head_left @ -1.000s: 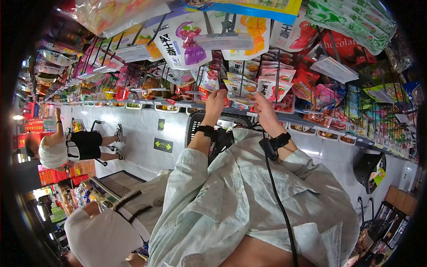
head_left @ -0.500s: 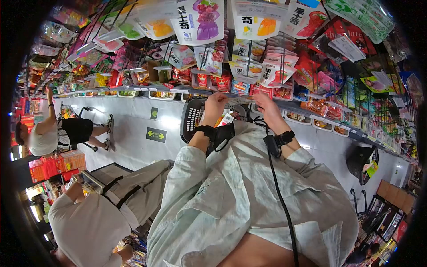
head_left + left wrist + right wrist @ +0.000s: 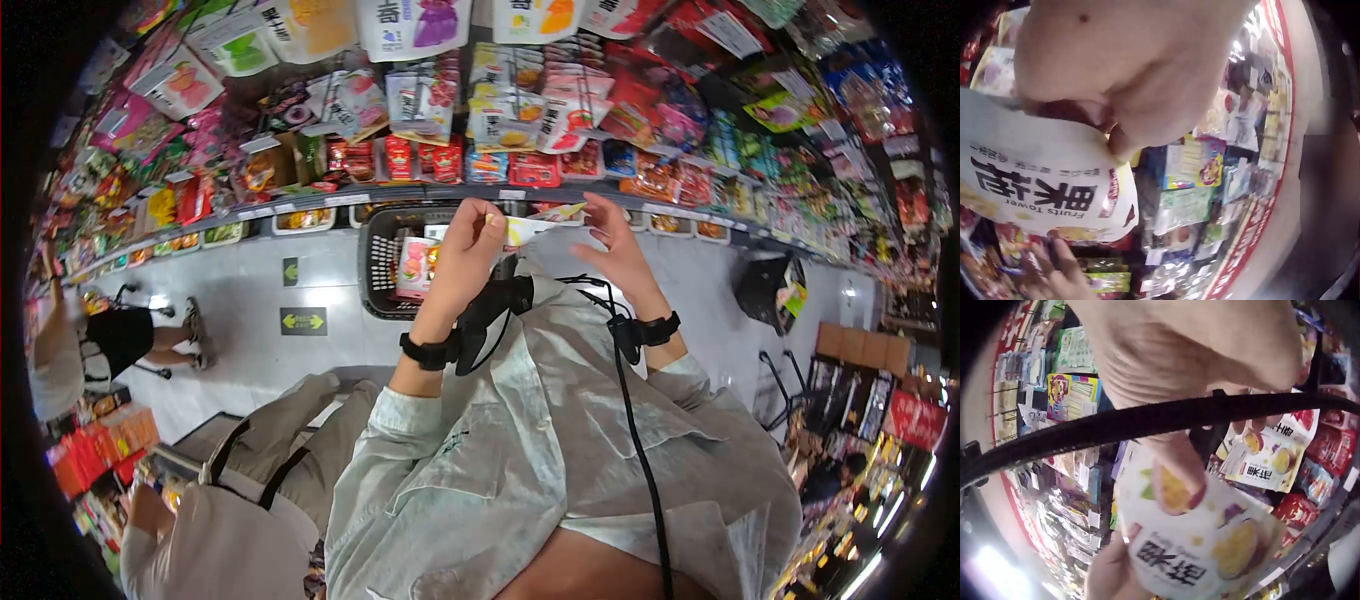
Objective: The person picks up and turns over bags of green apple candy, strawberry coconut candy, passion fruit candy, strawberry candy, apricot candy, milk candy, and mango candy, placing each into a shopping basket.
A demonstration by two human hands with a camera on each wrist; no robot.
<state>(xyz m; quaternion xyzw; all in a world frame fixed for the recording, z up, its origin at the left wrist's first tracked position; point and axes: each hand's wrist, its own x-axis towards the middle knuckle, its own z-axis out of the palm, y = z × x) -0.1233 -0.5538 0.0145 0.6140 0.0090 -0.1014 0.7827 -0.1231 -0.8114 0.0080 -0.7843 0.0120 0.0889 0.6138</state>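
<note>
My left hand [image 3: 465, 245] pinches one end of a white snack packet [image 3: 528, 228] with yellow fruit print, held just below the shelf edge and above a black shopping basket [image 3: 375, 272]. The left wrist view has the packet [image 3: 1041, 194] clamped under my thumb and fingers [image 3: 1116, 75], its label reading "Fruits Tower". My right hand [image 3: 610, 240] is at the packet's other end, fingers spread and fairly straight. In the right wrist view its thumb [image 3: 1175, 481] lies across the packet [image 3: 1210, 550], and my left hand [image 3: 1107, 575] shows beneath. A pink packet [image 3: 412, 268] lies in the basket.
Hooks and shelves full of hanging snack packets [image 3: 520, 110] fill the wall ahead. A crouching person in white [image 3: 230, 520] is close at lower left, and another person [image 3: 90, 340] stands further off. A second black basket [image 3: 765, 290] sits on the white floor at right.
Both hands have come down from the hanging packets to the shelf edge with the white packet, over the basket. My right hand's fingers have spread away from it.
</note>
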